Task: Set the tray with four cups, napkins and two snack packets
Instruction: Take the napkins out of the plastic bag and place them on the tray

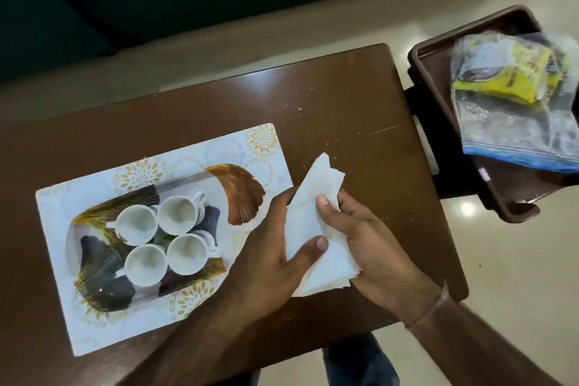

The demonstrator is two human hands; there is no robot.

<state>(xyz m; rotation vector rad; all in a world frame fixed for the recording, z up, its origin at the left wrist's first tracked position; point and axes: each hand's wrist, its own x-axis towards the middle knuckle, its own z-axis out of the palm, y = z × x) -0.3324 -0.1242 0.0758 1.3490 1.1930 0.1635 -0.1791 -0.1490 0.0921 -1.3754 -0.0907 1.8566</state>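
Reading yellow packet (513, 78) print: too blurred for me. My left hand (269, 247) and right hand (369, 247) both pinch white napkins (316, 229), fingers curled, thumbs on top, beside tray (62, 207).

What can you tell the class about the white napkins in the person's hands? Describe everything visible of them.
The napkins are a thin stack of white, soft-looking paper sheets, with layered edges fanning slightly at the upper tip and the lower right corner. The stack is tilted diagonally above the brown table, just right of the patterned tray. The left hand and the right hand both grip it, thumbs pressed on top. It looks clean and is not yet on the tray.
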